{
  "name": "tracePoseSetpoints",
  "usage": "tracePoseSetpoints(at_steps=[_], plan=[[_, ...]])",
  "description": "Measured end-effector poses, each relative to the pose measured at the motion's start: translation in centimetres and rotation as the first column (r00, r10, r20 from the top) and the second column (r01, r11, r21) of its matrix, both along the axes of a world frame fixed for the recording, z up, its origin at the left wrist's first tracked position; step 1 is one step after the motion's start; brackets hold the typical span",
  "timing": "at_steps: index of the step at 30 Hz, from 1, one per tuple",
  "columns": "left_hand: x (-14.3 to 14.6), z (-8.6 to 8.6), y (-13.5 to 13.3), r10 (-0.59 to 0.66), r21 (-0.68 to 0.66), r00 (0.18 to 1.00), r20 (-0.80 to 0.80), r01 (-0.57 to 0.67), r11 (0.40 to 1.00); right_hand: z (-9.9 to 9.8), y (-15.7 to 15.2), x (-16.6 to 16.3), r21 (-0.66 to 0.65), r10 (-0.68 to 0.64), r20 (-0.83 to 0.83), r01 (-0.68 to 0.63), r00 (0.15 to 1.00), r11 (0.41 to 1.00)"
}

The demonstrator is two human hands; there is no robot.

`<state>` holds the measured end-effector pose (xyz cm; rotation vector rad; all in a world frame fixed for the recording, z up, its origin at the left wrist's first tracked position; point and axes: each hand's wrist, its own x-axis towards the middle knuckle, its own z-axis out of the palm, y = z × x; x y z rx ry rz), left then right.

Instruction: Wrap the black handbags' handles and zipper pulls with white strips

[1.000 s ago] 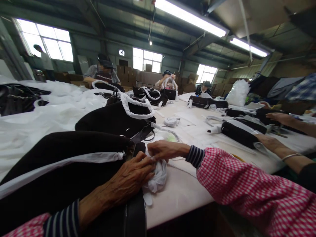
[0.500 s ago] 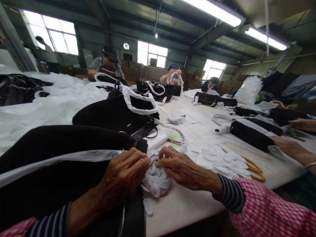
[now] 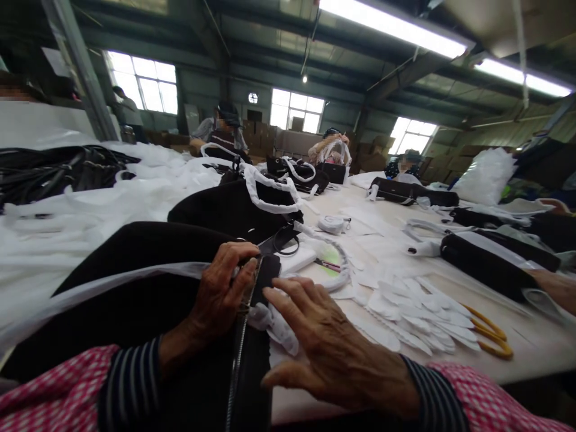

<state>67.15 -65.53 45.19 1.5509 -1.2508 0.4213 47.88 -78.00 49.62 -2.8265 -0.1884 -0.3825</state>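
Note:
A large black bag point(image 3: 148, 300) lies on its side in front of me, its metal zipper point(image 3: 238, 354) running along the opening. My left hand point(image 3: 225, 285) is closed on the bag's edge beside the zipper, thumb and fingers pinching it. My right hand point(image 3: 328, 336) is held with fingers apart at the right side of the opening, by the black zipper flap. A white wrapped bundle point(image 3: 279, 330) pokes out at the opening between the hands; the rest of it is hidden. A white-wrapped strap point(image 3: 148, 271) lies across the bag.
Behind stands another black bag point(image 3: 216, 207) with a white-wrapped handle. White cut pieces point(image 3: 405, 306) and yellow-handled scissors point(image 3: 492, 336) lie to the right. A coiled white strap point(image 3: 333, 224) is farther back. A co-worker's hand point(image 3: 555, 288) touches a black bag point(image 3: 486, 258) at right.
My hands have parted from the coiled white bundle, which has moved from the table to the bag's opening. My left hand has taken the bag's edge; my right hand has opened. The view has shifted left.

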Motion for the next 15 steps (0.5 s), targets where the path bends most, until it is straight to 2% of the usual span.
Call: tracePoseSetpoints(at_steps=[2,4,7,9,11,12,13,15], plan=[[0.2,0.0,-0.1,-0.008,-0.012,0.996,-0.091,0.007,1.0,-1.5,0.9,1.6,-0.047,-0.014,0.004,0.014,1.0,0.999],[0.4,0.8,0.4,-0.021,-0.007,0.996,-0.091,0.021,1.0,-3.2,1.0,3.0,-0.121,-0.008,0.011,0.009,1.0,0.993],[1.3,3.7,2.6,0.038,0.037,0.996,0.085,-0.041,0.998,-4.8,0.7,3.9,-0.219,-0.007,0.03,0.013,1.0,0.976],[2.9,6.4,5.3,0.167,0.092,0.952,0.257,-0.196,0.976,-5.0,0.5,4.1,-0.242,-0.009,0.022,0.014,1.0,0.97],[5.2,8.4,8.5,0.289,0.191,0.875,0.389,-0.383,0.904,-4.6,0.5,4.1,-0.237,-0.013,0.007,0.014,1.0,0.971],[6.4,8.8,10.2,0.328,0.261,0.854,0.404,-0.451,0.853,-4.2,0.6,3.9,-0.225,-0.01,-0.002,0.009,1.0,0.974],[7.6,8.8,11.9,0.345,0.338,0.857,0.383,-0.478,0.811,-3.8,0.6,3.7,-0.203,-0.003,-0.006,0.001,1.0,0.979],[9.2,7.3,15.0,0.365,0.491,0.9,0.236,-0.435,0.755,-3.1,0.6,2.6,-0.13,-0.004,0.028,0.008,1.0,0.991]])
